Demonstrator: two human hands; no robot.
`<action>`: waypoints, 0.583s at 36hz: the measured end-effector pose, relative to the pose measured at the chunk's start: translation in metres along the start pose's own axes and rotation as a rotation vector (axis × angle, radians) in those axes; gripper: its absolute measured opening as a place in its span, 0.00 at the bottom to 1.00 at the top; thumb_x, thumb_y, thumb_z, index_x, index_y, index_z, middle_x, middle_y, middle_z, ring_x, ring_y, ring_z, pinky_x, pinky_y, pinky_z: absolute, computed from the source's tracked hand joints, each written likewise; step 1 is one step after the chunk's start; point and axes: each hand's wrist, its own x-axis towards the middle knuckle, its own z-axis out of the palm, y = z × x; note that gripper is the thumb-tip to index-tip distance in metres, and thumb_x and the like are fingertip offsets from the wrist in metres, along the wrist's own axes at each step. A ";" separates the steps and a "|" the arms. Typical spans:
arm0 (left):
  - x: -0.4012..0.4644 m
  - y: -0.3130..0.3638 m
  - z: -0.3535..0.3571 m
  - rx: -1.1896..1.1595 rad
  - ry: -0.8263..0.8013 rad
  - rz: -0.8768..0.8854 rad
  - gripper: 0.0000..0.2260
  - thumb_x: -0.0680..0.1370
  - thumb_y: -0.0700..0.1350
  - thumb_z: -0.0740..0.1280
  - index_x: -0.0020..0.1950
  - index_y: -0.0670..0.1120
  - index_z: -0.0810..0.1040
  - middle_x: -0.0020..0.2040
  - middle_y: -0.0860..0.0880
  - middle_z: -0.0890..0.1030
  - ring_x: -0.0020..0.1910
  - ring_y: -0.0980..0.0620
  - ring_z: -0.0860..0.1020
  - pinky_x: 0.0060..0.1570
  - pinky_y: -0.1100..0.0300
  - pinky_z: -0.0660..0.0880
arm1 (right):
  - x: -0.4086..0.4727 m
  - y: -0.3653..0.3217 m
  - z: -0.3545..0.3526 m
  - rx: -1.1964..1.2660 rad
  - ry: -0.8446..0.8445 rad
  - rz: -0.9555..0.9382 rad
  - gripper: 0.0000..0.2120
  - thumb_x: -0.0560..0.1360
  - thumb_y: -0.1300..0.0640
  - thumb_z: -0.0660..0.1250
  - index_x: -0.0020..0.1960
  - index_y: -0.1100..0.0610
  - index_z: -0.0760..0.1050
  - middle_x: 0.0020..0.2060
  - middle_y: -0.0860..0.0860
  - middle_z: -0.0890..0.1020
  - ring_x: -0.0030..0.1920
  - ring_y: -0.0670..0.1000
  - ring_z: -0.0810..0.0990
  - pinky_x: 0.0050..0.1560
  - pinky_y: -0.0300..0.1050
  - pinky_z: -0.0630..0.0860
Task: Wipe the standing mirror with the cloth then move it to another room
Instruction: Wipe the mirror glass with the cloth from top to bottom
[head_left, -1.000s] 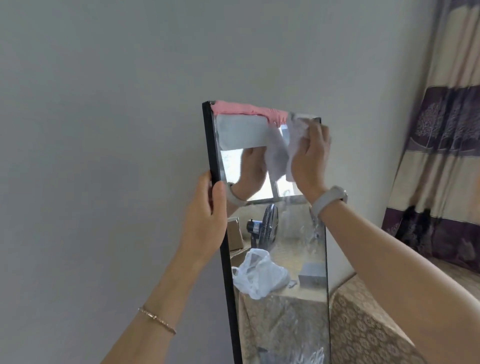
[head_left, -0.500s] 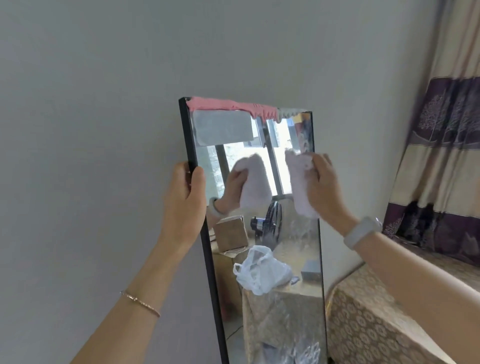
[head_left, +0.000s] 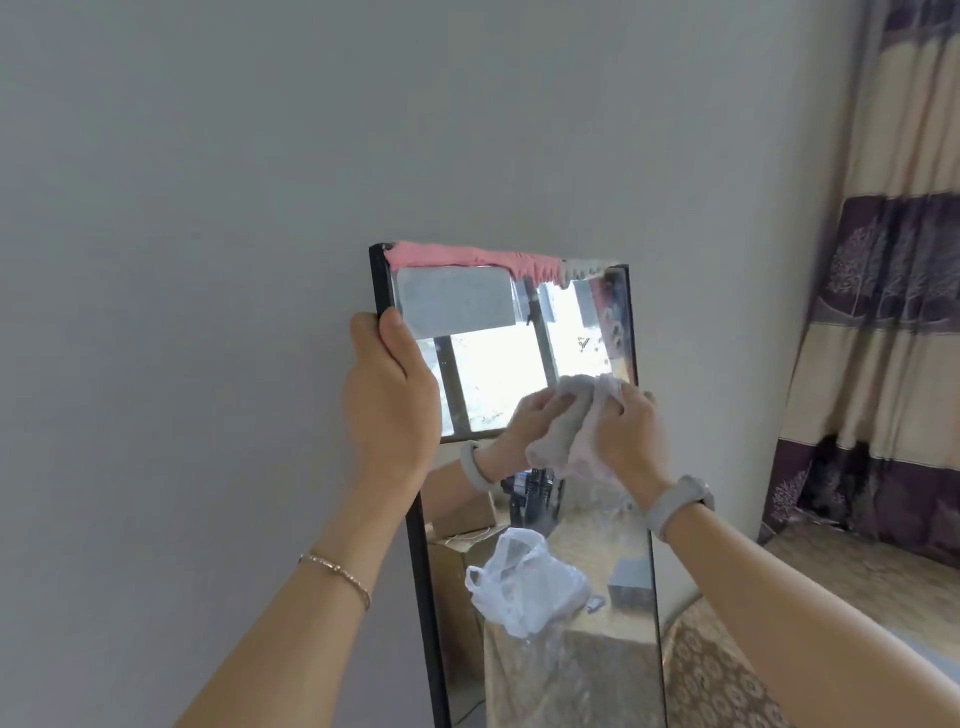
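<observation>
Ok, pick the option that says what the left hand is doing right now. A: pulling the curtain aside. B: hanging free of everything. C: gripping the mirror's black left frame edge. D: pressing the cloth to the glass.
C: the left hand wraps the black left edge of the standing mirror, while the right hand presses the cloth to the glass.

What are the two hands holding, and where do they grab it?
The left hand grips the standing mirror by its black left edge, near the top. The right hand holds a bunched white cloth, pressed against the glass.
</observation>
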 end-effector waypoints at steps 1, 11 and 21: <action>0.000 0.000 0.001 0.000 0.005 0.006 0.11 0.81 0.47 0.48 0.43 0.44 0.62 0.29 0.52 0.66 0.25 0.54 0.65 0.25 0.64 0.61 | 0.007 -0.002 -0.004 -0.003 0.022 0.006 0.14 0.79 0.56 0.52 0.60 0.58 0.72 0.54 0.57 0.74 0.45 0.54 0.74 0.51 0.52 0.73; -0.003 0.004 0.005 0.005 0.005 0.009 0.10 0.81 0.48 0.49 0.43 0.44 0.62 0.27 0.52 0.66 0.23 0.55 0.67 0.24 0.65 0.63 | 0.045 -0.083 0.000 0.111 0.279 -0.413 0.10 0.78 0.60 0.56 0.56 0.61 0.71 0.52 0.58 0.76 0.38 0.51 0.72 0.32 0.40 0.69; 0.004 -0.007 -0.003 0.031 0.016 -0.019 0.11 0.81 0.47 0.48 0.44 0.43 0.62 0.29 0.50 0.68 0.27 0.50 0.69 0.28 0.56 0.64 | 0.029 0.036 -0.007 -0.032 0.024 0.102 0.13 0.78 0.57 0.55 0.59 0.60 0.72 0.55 0.59 0.78 0.51 0.59 0.77 0.48 0.45 0.70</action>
